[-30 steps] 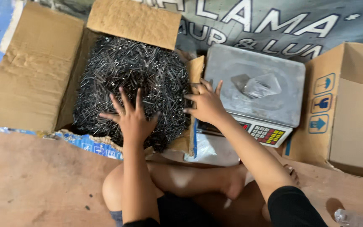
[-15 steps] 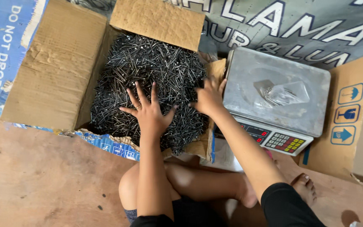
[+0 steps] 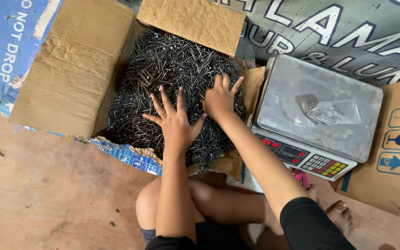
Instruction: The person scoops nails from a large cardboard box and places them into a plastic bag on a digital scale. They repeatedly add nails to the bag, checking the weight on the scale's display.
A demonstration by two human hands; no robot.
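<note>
Moved right hand off the box edge onto the nails, beside left hand; both spread flat, gripping nothing. Nails all in the open cardboard box. Only a clear bag on the scale. Sitting on a brown floor.

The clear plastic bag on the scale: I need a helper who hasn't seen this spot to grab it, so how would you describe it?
Find the open cardboard box of dark nails, where both hands rest. Right beside it sits a grey digital scale with a metal platform. The clear plastic bag lies crumpled on that platform, the only transparent thing there.
</note>
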